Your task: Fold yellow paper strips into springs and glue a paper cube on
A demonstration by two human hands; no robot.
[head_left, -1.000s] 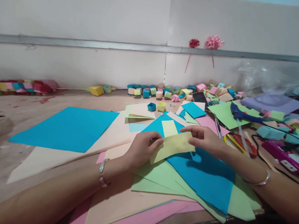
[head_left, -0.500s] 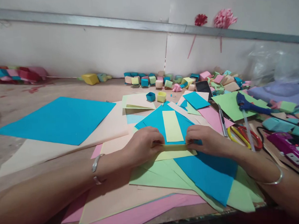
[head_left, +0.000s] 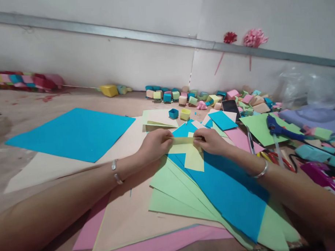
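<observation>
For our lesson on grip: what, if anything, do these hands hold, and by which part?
A yellow paper strip: left hand pinching near one end, right hand near the other.

Tabletop point(head_left: 81, 99): brown, with red stains point(head_left: 47, 98)
Far edge: yellow paper box point(head_left: 108, 90), row of small paper cubes point(head_left: 167, 98)
Near edge: pink sheets point(head_left: 160, 245)
Left: broad cream sheet point(head_left: 29, 174)

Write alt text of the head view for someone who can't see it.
A person's left hand and right hand hold a pale yellow paper strip between them over a blue sheet. Small paper boxes sit beyond; a blue glue gun lies at right.
</observation>
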